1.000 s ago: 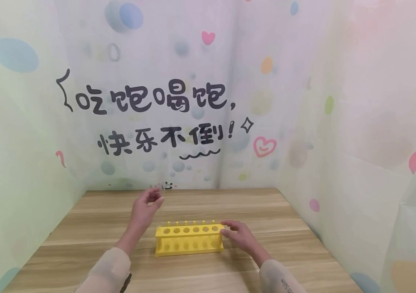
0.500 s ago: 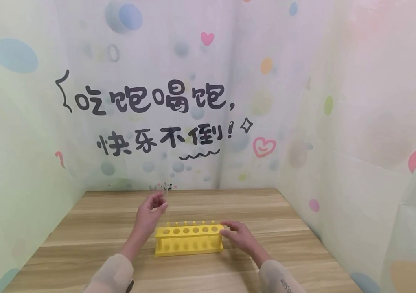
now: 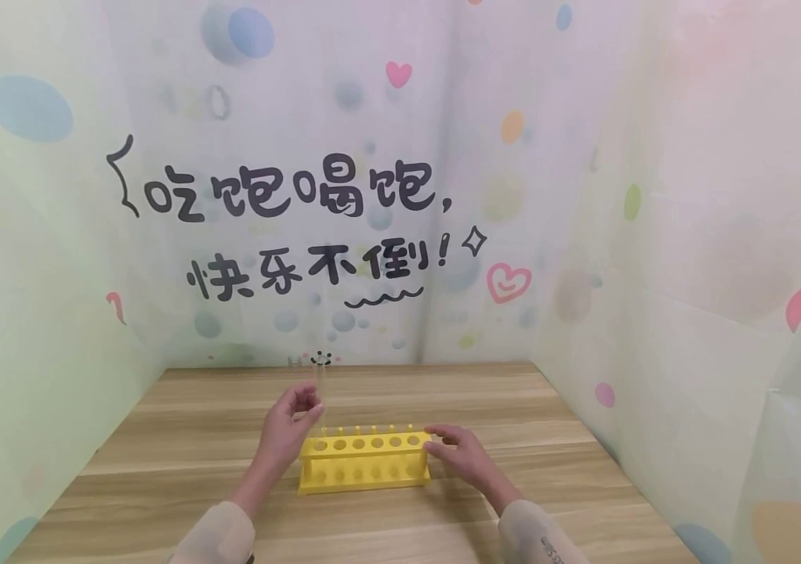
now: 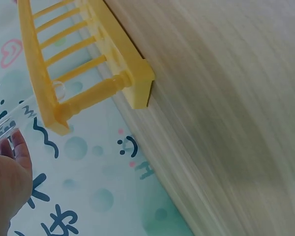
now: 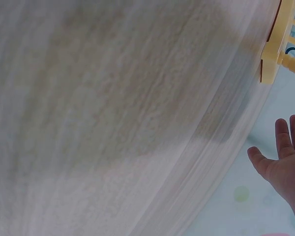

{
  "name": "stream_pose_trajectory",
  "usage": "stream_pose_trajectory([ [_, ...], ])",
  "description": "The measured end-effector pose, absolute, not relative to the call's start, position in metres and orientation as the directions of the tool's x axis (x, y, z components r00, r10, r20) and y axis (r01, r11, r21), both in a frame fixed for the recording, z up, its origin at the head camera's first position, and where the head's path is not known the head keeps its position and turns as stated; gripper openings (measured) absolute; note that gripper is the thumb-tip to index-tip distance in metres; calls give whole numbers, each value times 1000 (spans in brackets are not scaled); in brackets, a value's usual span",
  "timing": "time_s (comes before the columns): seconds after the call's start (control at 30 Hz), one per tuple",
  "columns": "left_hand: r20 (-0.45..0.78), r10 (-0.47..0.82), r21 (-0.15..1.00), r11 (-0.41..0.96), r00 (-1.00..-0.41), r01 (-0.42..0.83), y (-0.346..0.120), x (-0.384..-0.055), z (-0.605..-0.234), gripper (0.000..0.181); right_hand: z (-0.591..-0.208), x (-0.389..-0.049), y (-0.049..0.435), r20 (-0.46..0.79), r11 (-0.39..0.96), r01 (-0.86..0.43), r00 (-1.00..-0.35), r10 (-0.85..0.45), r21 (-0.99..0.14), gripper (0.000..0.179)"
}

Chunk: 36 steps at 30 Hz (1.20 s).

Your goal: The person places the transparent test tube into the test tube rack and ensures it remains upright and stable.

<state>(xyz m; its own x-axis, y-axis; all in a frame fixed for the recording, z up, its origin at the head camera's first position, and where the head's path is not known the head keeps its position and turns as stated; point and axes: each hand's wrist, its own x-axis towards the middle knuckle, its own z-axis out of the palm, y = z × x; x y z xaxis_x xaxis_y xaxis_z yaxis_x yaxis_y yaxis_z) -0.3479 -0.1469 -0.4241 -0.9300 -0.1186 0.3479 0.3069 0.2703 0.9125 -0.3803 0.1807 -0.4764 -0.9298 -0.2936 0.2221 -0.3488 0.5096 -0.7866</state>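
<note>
In the head view, my left hand (image 3: 292, 419) pinches a clear test tube (image 3: 320, 377) upright over the left end of a yellow test tube rack (image 3: 365, 449). The left wrist view shows the tube's rounded tip (image 4: 59, 90) just below the rack's upper plate, in the end hole. My right hand (image 3: 467, 456) grips the right end of the rack's upper plate between thumb and forefinger. Its other fingers (image 5: 283, 140) stretch out loosely in the right wrist view. The rack's other holes hold no tubes.
The rack stands on a wood-grain table (image 3: 231, 407). A row of short yellow pegs (image 3: 375, 430) rises along the rack's back. Printed cloth walls (image 3: 372, 329) with dark lettering enclose the table at the back and both sides.
My left hand has come right and then down with the test tube, bringing its lower end into the rack's leftmost hole. The right hand and the rack stay in place.
</note>
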Motion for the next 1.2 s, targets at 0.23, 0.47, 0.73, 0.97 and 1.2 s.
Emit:
stream_pose_trajectory([
  [0.23, 344, -111, 906, 301, -932, 299, -147, -346, -433, 34, -477, -379, 180, 229, 509, -356, -928, -295, -784, 39],
  [0.47, 347, -107, 899, 320, -932, 298, -147, -344, -438, 37, -476, -378, 180, 227, 504, -353, -928, -295, -788, 39],
  [0.73, 307, -98, 912, 316, -946, 263, -148, -343, -444, 40, -477, -378, 180, 222, 507, -348, -930, -293, -789, 41],
  [0.97, 332, -98, 902, 322, -938, 286, -148, -342, -449, 36, -477, -378, 180, 220, 507, -346, -931, -292, -790, 41],
  [1.2, 343, -102, 891, 350, -934, 289, -148, -341, -453, 33, -477, -377, 179, 227, 505, -354, -928, -297, -787, 41],
])
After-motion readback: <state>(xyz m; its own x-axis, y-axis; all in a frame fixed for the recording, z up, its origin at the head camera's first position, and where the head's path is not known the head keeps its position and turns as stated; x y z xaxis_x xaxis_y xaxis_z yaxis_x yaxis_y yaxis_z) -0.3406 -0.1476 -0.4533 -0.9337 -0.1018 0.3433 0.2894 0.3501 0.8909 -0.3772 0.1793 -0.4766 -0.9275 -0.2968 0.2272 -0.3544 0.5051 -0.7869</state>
